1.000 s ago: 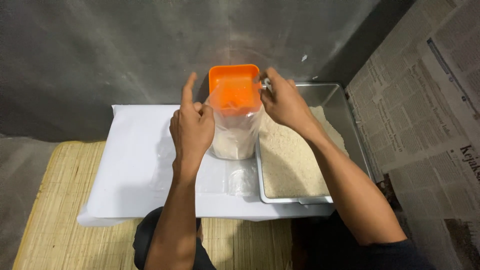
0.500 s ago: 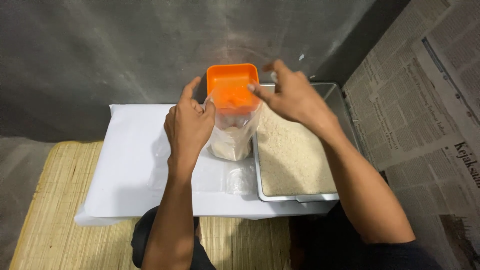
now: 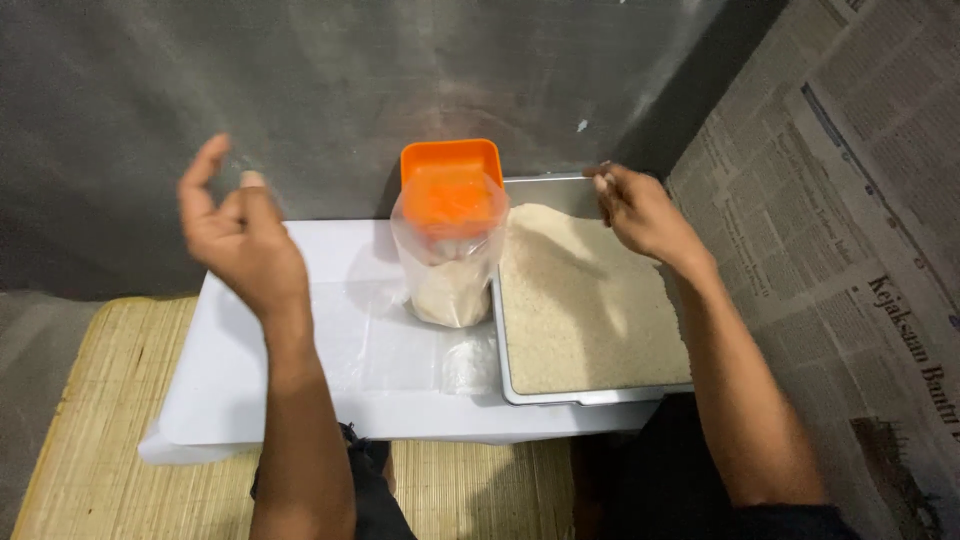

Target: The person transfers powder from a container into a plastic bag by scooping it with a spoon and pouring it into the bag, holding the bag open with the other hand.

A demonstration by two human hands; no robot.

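Both hands have let go of the bag since the earlier frames and drawn away from it — the left out to the left, the right back over the tray.

From the head camera: the left hand (image 3: pixel 243 235) hangs in the air above the far left part of the white table (image 3: pixel 240 390), fingers loosely spread and holding nothing. The right hand (image 3: pixel 640 212) hovers at the far edge of the metal tray (image 3: pixel 600 396), fingertips pinched lightly together (whether a few grains sit between them cannot be told). The clear plastic bag (image 3: pixel 452 262) stands upright on its own near the table's far edge, touching the tray's left wall, its bottom part full of rice. An orange scoop (image 3: pixel 451 185) sits in the bag's mouth. Loose rice (image 3: pixel 585 310) fills the tray, which takes up the right side of the table. Another flat plastic bag (image 3: pixel 400 350) lies on the table in front of the standing one.
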